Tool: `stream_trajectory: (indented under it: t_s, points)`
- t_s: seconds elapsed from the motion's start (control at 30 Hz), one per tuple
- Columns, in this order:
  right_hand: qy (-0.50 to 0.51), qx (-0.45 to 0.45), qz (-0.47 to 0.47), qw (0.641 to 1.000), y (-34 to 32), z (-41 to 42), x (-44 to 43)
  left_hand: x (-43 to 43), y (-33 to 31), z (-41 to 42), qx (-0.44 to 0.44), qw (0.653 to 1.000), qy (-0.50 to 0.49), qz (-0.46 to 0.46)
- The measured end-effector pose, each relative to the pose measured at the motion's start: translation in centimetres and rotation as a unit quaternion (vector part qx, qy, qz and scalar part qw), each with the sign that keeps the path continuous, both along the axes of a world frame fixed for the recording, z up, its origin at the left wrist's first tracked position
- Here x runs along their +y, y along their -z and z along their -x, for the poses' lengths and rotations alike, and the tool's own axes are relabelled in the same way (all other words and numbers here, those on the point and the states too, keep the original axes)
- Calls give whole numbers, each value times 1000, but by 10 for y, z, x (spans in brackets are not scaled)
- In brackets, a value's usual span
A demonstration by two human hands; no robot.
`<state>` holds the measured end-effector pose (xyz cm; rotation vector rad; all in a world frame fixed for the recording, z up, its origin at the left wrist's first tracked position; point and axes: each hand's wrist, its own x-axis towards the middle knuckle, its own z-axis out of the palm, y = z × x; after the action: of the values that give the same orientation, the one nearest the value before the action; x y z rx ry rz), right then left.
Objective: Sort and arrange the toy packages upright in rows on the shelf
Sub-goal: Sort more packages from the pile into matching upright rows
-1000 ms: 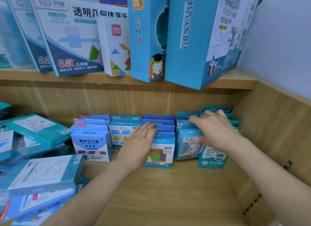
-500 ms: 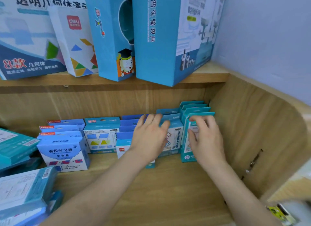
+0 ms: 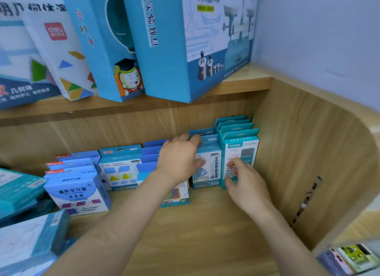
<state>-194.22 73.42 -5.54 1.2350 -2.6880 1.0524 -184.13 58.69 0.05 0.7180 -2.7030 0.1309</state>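
Standing upright, teal packages [image 3: 239, 150] face outward, long axis vertical.

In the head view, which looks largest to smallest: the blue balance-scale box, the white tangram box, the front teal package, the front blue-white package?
1. blue balance-scale box
2. white tangram box
3. front blue-white package and front teal package look alike; not ranked.

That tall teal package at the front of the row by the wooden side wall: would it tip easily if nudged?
Probably tippy alone: the teal package stands tall on a narrow base. Pushed backward it likely stays up, since matching packages stand right behind it. It looks like thin cardboard, so probably light yet fairly stiff.
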Motion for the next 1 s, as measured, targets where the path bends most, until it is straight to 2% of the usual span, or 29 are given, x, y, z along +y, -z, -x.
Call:
stream_trajectory:
  t_s: [0.07, 0.13, 0.2, 0.27, 0.47, 0.57, 0.7, 0.77, 0.87, 1.0]
  points:
    - [-29, -9, 35, 999, -6, -5, 1, -17, -11, -23, 5, 996, 26, -90]
    - [-67, -16, 71, 995, -11, -12, 0, -36, -19, -44, -99, 985, 24, -139]
    - [-95, -15, 89, 991, -14, -21, -5, -48, -20, -54, -220, 967, 6, -130]
    - [-113, -13, 103, 988, -16, -28, -12, -50, -18, -54, -260, 960, 11, -99]
    - [-152, -49, 114, 981, -21, -47, -24, -44, -12, -52, -243, 970, 8, -16]
    - [-181, -77, 80, 977, -26, -57, -37, -46, -6, -54, -243, 970, -9, -9]
    - [-205, -285, 79, 933, -49, -61, -67, -51, 0, -60, -199, 979, -18, -30]
    - [-191, -348, 82, 914, -61, -62, -80, -51, 3, -64, -178, 983, -12, -40]
    - [-174, -388, 92, 900, -69, -63, -91, -51, 2, -66, -170, 984, -12, -53]
    - [-153, -387, 80, 906, -63, -72, -100, -52, 1, -72, -168, 984, -14, -55]
